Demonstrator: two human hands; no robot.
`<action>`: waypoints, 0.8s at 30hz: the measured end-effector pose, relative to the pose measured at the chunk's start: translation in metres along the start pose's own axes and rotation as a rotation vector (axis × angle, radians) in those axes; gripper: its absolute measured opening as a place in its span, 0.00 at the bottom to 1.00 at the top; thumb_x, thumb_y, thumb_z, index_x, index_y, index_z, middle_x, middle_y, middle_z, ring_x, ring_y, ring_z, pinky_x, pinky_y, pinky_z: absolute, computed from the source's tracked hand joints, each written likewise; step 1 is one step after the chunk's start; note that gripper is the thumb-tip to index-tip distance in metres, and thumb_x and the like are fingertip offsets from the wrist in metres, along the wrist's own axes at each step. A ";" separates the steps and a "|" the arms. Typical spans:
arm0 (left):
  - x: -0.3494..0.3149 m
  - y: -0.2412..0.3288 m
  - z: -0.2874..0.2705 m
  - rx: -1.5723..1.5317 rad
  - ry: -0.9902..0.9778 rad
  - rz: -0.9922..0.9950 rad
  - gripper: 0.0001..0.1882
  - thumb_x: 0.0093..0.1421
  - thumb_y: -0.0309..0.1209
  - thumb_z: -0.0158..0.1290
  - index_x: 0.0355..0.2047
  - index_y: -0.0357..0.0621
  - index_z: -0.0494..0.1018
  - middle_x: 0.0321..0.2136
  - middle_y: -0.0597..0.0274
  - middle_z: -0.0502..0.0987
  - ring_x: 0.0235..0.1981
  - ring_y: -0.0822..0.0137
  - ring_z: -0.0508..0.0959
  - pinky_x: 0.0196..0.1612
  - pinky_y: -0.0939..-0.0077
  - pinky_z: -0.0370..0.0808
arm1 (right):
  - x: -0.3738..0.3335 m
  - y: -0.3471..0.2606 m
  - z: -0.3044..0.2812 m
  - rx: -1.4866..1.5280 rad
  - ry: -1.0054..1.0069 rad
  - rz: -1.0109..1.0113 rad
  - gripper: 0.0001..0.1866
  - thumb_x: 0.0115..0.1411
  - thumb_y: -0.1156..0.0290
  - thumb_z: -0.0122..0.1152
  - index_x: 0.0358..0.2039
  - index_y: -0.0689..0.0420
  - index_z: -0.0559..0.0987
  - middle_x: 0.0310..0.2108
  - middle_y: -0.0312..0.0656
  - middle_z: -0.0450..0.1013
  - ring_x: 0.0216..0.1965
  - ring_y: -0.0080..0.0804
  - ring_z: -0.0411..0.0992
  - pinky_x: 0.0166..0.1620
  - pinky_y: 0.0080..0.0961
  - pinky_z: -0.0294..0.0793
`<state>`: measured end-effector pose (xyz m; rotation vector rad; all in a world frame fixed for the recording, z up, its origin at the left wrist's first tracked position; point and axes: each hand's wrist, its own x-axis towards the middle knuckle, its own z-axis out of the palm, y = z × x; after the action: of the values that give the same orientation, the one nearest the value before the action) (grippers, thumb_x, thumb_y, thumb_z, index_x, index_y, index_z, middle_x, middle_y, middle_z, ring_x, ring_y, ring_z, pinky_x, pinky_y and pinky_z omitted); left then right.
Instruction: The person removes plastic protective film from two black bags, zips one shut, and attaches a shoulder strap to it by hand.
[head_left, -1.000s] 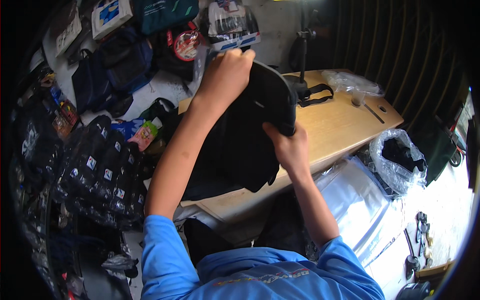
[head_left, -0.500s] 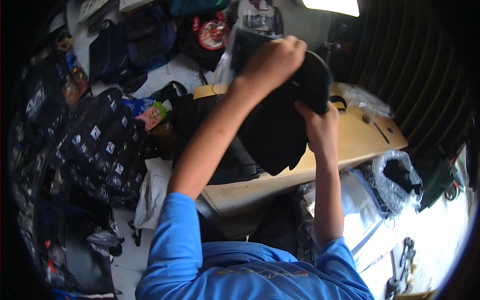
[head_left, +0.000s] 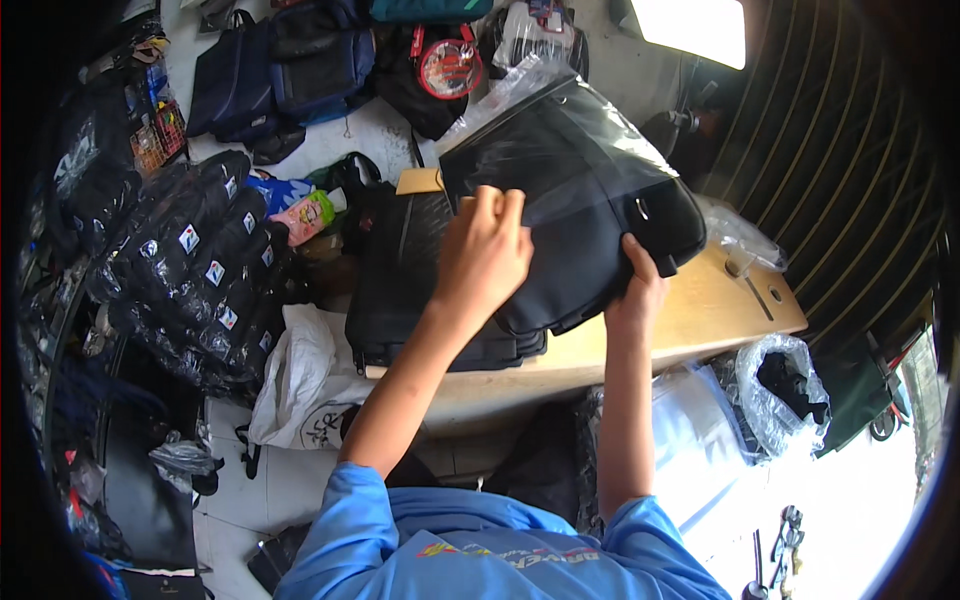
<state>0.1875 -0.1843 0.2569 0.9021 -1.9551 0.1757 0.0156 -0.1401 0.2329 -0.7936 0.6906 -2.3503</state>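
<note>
A black bag (head_left: pixel 580 270) with a smooth front is held tilted above the wooden table. Its far part sits inside a clear plastic bag (head_left: pixel 590 120), whose open edge crosses the black bag's front. My left hand (head_left: pixel 485 245) is closed at the left end of that edge, fingers curled on the plastic. On the near right corner of the black bag, my right hand (head_left: pixel 638 290) grips with the thumb on top; its other fingers are hidden beneath. Under and left of it, more black bags (head_left: pixel 400 270) lie stacked on the table.
The wooden table (head_left: pixel 720 300) carries loose clear plastic (head_left: pixel 740 235) at its right end. Plastic-wrapped black bags (head_left: pixel 190 270) are piled at left. A white sack (head_left: pixel 295 375) hangs by the table's near left. Dark blue bags (head_left: pixel 320 60) lie beyond. Clear plastic sheets (head_left: pixel 690 410) are at the near right.
My left hand has come down toward me and left, from the black bag's far end. The plastic now lies drawn over the bag's far part. The bag has turned flatter, still in my right hand.
</note>
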 end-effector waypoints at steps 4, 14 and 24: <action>-0.022 -0.036 0.012 0.097 -0.072 0.018 0.05 0.57 0.26 0.52 0.33 0.39 0.72 0.29 0.51 0.72 0.33 0.52 0.75 0.37 0.61 0.74 | -0.006 0.049 -0.039 0.240 0.102 0.230 0.18 0.55 0.83 0.55 0.48 0.64 0.72 0.42 0.44 0.73 0.41 0.34 0.74 0.45 0.28 0.75; -0.044 -0.030 0.014 0.037 -0.282 0.320 0.02 0.53 0.21 0.51 0.28 0.36 0.71 0.26 0.55 0.70 0.29 0.58 0.76 0.33 0.66 0.75 | -0.030 0.072 -0.081 0.135 0.349 0.423 0.16 0.53 0.83 0.57 0.44 0.67 0.73 0.40 0.46 0.73 0.39 0.36 0.74 0.44 0.29 0.77; -0.063 0.020 -0.011 0.213 -0.321 0.452 0.06 0.47 0.21 0.52 0.22 0.41 0.65 0.22 0.60 0.65 0.24 0.66 0.72 0.29 0.75 0.73 | -0.016 0.077 -0.087 0.018 0.405 0.447 0.15 0.50 0.83 0.60 0.40 0.68 0.73 0.35 0.46 0.74 0.33 0.36 0.75 0.36 0.29 0.77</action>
<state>0.2001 -0.1322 0.2168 0.6339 -2.4588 0.5363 -0.0054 -0.1594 0.1187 -0.1219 0.9037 -2.1054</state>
